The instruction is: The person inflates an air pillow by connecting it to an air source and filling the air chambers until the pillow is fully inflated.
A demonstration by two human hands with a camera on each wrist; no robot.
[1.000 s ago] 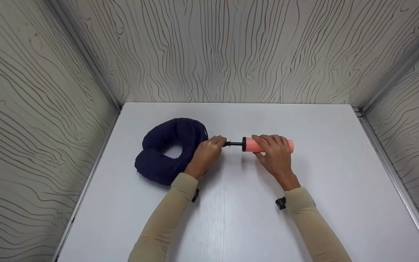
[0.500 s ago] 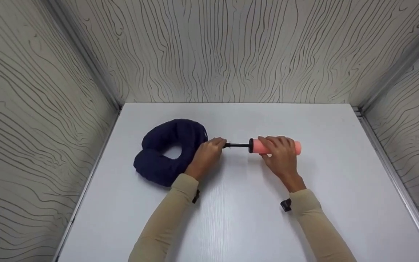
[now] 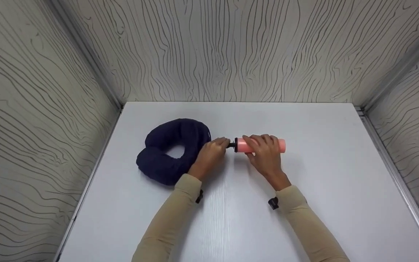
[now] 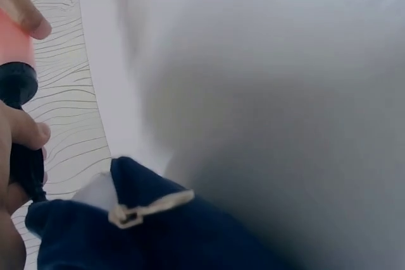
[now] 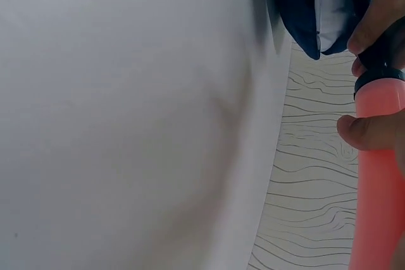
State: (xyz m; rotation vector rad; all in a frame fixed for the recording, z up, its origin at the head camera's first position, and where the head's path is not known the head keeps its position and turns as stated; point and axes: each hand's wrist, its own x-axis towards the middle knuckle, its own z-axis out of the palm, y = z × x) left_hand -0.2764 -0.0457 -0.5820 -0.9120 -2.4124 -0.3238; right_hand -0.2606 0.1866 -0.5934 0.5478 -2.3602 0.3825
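Observation:
A pink hand pump (image 3: 244, 145) lies level across my right hand (image 3: 266, 154), whose fingers wrap over its barrel. My left hand (image 3: 212, 154) grips the black handle end (image 4: 26, 167), and the dark rod is almost wholly inside the barrel. Beside the left hand rests a navy U-shaped neck pillow (image 3: 158, 165). In the left wrist view the pump's black tip meets the pillow's corner, close to a pale zipper pull (image 4: 152, 210). A light inner lining (image 5: 332, 4) shows through the pillow's cover in the right wrist view. Most of the handle is hidden by the left fingers.
Both hands work above a white table (image 3: 231, 225). Wood-grain panels (image 3: 213, 51) enclose it at the back and sides, with metal rails (image 3: 402, 189) along the edges.
First my right hand drew the pink barrel to the right, exposing more rod; now it has pushed the barrel back left against the handle. The left hand has stayed nearly still.

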